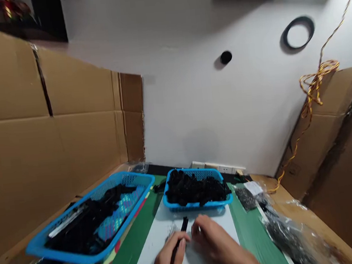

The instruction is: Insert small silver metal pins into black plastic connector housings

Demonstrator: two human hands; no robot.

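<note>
My left hand [171, 256] is closed around a narrow black strip [184, 224], whose upper end sticks out past the fingers. Close by on the right, my right hand [210, 239] has its fingers curled together in a pinch; anything between them is too small or hidden to make out. Both hands are over a white sheet [154, 240] on the green table mat [131, 251]. A small patch of tiny dark pieces [171, 230] lies on the sheet beside the strip. Behind the hands, a blue basket [197, 206] is heaped with black pieces [196, 186].
At the left, a larger blue basket [79, 258] holds black strips. Clear plastic bags [288, 233] with dark small parts lie along the right. Cardboard walls [52, 159] flank the table, and a twisted yellow wire [309, 91] hangs at the right. Power sockets [225, 169] line the back.
</note>
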